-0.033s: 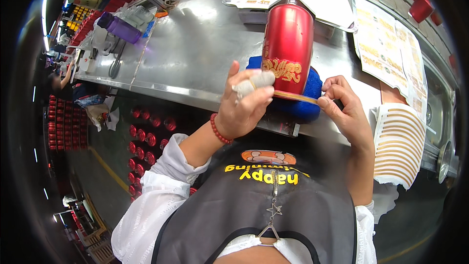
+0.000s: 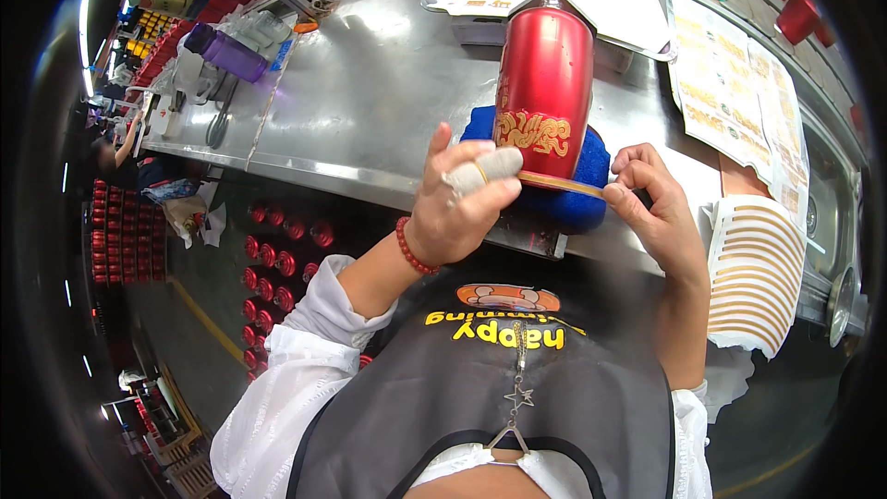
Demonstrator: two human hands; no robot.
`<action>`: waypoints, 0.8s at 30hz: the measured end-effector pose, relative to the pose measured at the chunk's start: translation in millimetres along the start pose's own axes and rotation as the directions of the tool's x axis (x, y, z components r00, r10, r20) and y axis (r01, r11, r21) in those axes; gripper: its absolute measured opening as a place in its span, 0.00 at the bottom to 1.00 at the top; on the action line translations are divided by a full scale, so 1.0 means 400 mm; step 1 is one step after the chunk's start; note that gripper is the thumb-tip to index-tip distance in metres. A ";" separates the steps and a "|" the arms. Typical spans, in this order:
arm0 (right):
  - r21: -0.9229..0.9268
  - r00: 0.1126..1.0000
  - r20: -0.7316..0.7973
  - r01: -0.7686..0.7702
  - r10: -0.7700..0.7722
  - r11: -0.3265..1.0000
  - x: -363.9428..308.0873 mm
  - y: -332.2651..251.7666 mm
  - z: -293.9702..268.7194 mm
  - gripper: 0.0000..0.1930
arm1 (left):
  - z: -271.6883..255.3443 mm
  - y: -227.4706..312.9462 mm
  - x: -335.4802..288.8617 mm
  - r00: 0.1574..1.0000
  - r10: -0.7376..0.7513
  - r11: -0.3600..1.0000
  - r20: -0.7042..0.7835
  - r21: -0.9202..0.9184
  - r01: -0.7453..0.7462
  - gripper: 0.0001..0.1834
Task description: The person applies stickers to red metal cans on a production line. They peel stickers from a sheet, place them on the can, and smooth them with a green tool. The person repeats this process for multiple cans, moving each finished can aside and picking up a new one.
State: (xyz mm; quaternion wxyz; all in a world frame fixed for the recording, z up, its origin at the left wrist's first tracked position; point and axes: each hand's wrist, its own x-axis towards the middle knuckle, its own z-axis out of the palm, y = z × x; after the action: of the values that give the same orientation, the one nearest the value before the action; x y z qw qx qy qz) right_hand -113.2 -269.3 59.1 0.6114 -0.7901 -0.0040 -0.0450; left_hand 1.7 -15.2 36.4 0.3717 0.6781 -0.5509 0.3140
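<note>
A red metal bottle with gold lettering lies on a blue towel, its base toward me. A thin gold strip runs along that base edge and sticks out to the right. My right hand pinches the strip's free end between thumb and finger. At the other end, my left hand has its thumb and a finger wrapped in white cloth pressed close on the strip against the bottle. The wrapped finger partly hides that contact.
At right hangs a white sheet of curved gold strips, below sheets of gold decals. A tray with a decal sheet stands behind the bottle. A purple bottle lies far left on the metal table. Red bottles stand below.
The cloth-wrapped finger of my left hand has shifted slightly down toward the strip. My right hand has moved a very little; the red bottle looks the same.
</note>
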 end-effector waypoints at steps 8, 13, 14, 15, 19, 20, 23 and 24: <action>0.015 1.000 -0.011 0.004 -0.003 1.000 -0.006 0.006 0.000 0.14 | 0.022 -0.005 0.011 0.976 0.216 0.973 0.029 0.074 -0.217 0.10; 0.030 1.000 -0.006 0.007 -0.007 1.000 -0.005 0.019 0.000 0.14 | 0.013 0.014 0.088 0.947 0.164 0.979 0.277 0.068 -0.190 0.16; 0.042 1.000 -0.002 0.009 -0.009 0.999 -0.003 0.019 0.003 0.14 | 0.014 0.006 0.084 0.960 0.080 0.992 0.269 0.073 -0.103 0.21; 0.040 1.000 0.005 0.017 -0.017 0.999 0.001 0.013 0.007 0.14 | 0.022 -0.004 0.072 0.984 0.029 1.000 0.173 -0.007 -0.029 0.24; 0.025 0.999 0.027 0.026 -0.026 0.999 0.010 0.000 0.017 0.14 | 0.008 0.014 0.046 0.988 -0.140 0.984 0.070 -0.099 0.146 0.24; 0.015 0.999 0.031 0.022 -0.022 1.000 0.012 0.000 0.017 0.14 | 0.007 0.018 0.040 0.983 -0.180 0.976 0.046 -0.117 0.184 0.23; 0.025 1.000 0.002 0.025 -0.025 0.999 0.004 -0.015 0.013 0.14 | -0.018 0.011 -0.008 0.996 -0.028 1.000 0.085 0.011 0.027 0.21; 0.027 1.000 0.000 0.028 -0.028 0.999 0.003 -0.014 0.013 0.14 | -0.007 0.006 -0.020 0.999 0.019 0.999 0.036 0.026 -0.020 0.17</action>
State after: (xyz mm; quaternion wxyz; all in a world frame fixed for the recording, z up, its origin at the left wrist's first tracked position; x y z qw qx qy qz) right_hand -111.8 -262.8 63.3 0.6211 -0.7817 -0.0158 -0.0534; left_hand -2.2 -8.8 31.6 0.3497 0.6831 -0.5597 0.3126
